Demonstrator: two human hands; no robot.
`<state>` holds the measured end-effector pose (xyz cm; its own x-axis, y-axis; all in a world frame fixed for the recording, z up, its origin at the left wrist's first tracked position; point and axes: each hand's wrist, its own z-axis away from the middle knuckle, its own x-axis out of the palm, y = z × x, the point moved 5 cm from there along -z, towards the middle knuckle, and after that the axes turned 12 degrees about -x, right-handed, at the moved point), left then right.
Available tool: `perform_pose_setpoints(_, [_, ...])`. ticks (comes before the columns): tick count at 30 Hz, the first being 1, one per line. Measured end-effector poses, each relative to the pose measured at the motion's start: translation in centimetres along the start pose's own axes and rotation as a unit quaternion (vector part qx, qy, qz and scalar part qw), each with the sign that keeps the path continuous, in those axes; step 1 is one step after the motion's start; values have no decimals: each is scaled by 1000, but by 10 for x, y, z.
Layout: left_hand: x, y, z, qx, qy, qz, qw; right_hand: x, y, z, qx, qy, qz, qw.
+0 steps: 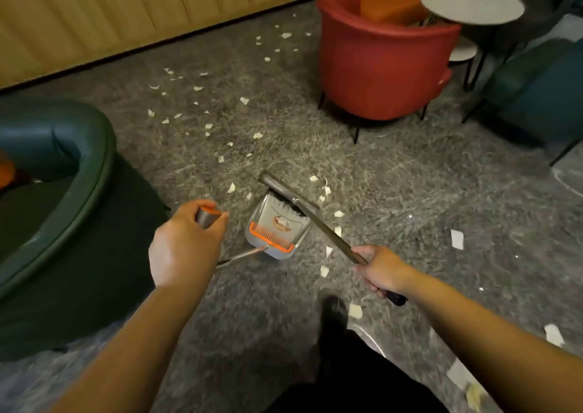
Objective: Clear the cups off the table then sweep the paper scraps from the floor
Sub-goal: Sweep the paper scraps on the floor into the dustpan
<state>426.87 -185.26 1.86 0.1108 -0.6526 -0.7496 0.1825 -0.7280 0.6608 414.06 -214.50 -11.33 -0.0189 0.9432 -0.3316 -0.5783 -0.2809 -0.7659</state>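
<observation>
The dustpan handle (pixel 209 218), metal with an orange cap, is held at its top end by the left hand (pixel 183 245); left grip is curled round the handle. The shaft runs down and right to the dustpan (pixel 277 231), which is set on the floor (pixel 426 191) between the two hands, its orange comb edge at the near side.

The broom handle (pixel 331 234) is gripped by the right hand (pixel 380 269), fingers wrapped round the shaft just above the black end cap. The broom head (pixel 277 187) is seen at the far edge of the dustpan, touching or just over its mouth; which one cannot be told through the blur.

Paper scraps (pixel 202 116) are scattered over the grey floor: a loose trail from the wooden wall panel (pixel 94 18) down toward the dustpan, several just beside the pan on its right, more near the right forearm.

A red armchair (pixel 378 65) is placed at upper right, with a round bench (pixel 471 4) just behind it. No cups are seen on that bench top. A green armchair (pixel 63 176) is at left, a teal one (pixel 536 97) at far right.
</observation>
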Motion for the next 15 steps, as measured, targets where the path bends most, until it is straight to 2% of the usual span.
perform_pose_setpoints(9, [96,95,-188,-25,27,0,999,-93,-100,-212,-19,-37,38,998])
perform_pose_setpoints(15, [133,158,-301,-47,35,-7,998,-152,-176,-327,-14,-56,46,997])
